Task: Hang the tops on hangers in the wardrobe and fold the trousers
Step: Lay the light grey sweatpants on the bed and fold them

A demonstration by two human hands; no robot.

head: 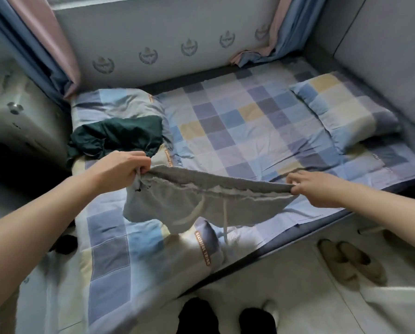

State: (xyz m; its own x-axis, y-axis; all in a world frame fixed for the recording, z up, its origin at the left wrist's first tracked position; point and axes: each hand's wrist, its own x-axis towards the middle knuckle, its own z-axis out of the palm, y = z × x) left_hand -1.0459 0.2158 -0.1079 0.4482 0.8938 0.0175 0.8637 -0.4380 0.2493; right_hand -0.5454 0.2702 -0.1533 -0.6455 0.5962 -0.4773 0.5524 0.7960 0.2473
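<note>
Grey drawstring trousers held stretched by the waistband above the near edge of the bed.

The grey trousers (201,203) hang between both hands with the waistband running left to right across the view, its long axis roughly parallel to the bed's front edge; the legs and a white drawstring droop toward the quilt below. The left hand (122,169) pinches the left end of the waistband, fingers curled round the cloth. The right hand (315,186) pinches the right end, a little lower. Both are about equally near the garment. To fold, I judge the trousers must be laid flat on the checked bed (250,121) just beyond. A dark green garment (119,138) lies behind the left hand.
</note>
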